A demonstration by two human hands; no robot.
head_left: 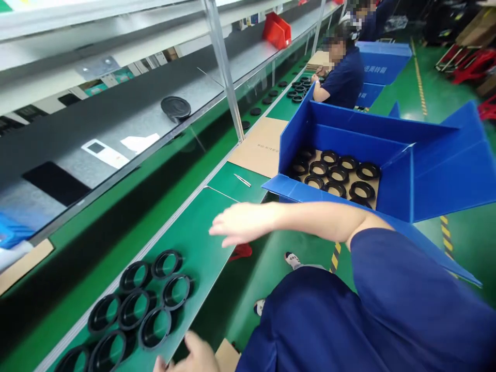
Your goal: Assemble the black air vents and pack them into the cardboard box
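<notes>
My right hand [246, 223] hovers over the green bench, fingers stretched out and holding nothing. Its forearm crosses in front of the blue box. At the bottom edge of the view is my left hand [194, 355], slightly blurred and partly cut off. Its thumb and a finger are apart, with nothing seen between them. Nearest to it stand several black rings [155, 328] on the bench, grouped in rows. More black rings [338, 174] lie flat inside the blue box [349, 120] on a brown cardboard sheet.
Tweezers [242, 180] and a cardboard sheet [258, 147] lie farther along the bench [186, 222]. The shelf above holds a black disc [175, 107], a white device [104, 153], a dark flat panel [57, 183] and a red bin [277, 31]. A co-worker [343, 72] sits beyond the box.
</notes>
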